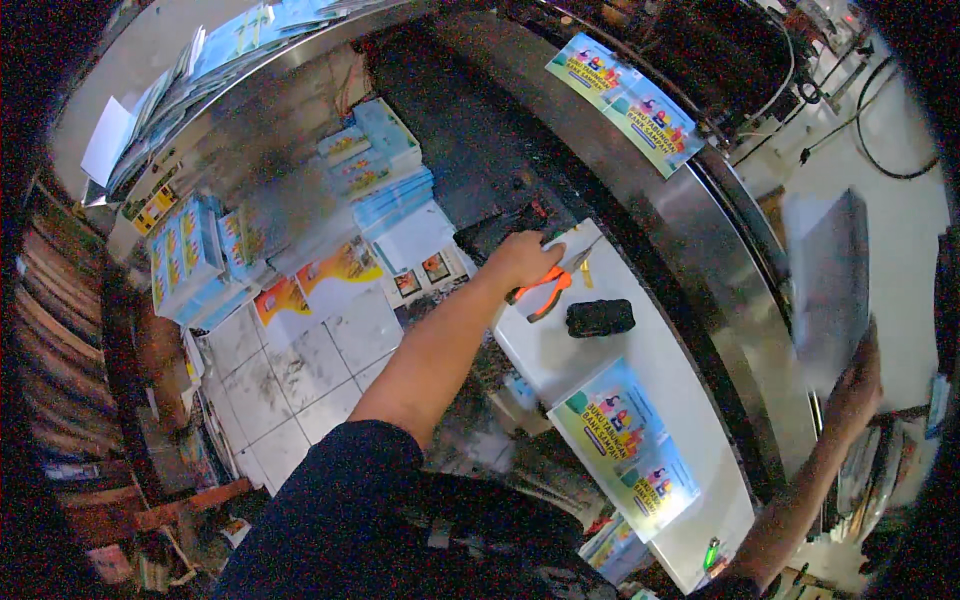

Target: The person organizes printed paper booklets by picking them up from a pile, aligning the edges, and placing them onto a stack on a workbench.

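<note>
My left hand (522,260) reaches forward over the white shelf (560,350) and closes around the orange handles of a pair of scissors (552,285) lying there. A small black block (600,317) sits just right of the scissors. My right hand (855,390) is far out to the right, gripping a blurred stack of grey sheets (828,285) held upright above the steel counter (700,240). A colourful printed booklet (625,445) lies on the white shelf nearer to me.
Another printed booklet (625,100) rests on the curved steel counter at the top. Stacks of blue and colourful booklets (385,165) and loose prints (320,275) lie on the tiled floor (300,370) to the left. Cables (850,100) hang at the top right.
</note>
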The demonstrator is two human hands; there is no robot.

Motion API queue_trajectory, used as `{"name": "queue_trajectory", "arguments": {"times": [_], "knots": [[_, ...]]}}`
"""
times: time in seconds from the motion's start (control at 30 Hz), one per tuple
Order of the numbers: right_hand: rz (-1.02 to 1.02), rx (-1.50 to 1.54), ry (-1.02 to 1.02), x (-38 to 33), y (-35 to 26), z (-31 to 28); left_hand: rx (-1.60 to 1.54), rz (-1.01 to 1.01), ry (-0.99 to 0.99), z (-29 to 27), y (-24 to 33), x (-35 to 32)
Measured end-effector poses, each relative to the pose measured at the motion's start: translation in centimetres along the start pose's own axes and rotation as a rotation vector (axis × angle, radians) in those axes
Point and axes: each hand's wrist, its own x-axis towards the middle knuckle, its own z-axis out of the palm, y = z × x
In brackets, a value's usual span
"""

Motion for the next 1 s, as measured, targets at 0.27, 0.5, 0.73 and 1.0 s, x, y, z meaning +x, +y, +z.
{"name": "queue_trajectory", "arguments": {"times": [0.27,0.5,0.73,1.0], "knots": [[0.060,-0.018,-0.528,-0.7,-6.6,8.9,-0.023,-0.074,-0.063,-0.1,0.3,-0.3],[-0.449,0.232,-0.728,-18.1,-15.8,0.2,-0.445,-0.016,0.170,-1.5,-0.8,-0.4],[-0.293,0.319,-0.932,-23.5,-16.4,-1.3,-0.575,0.057,0.499,-1.5,-2.0,-8.2],[-0.302,0.224,-0.947,-25.7,-17.4,-0.2,-0.292,0.279,0.683,-0.7,-1.1,-11.4]]}}
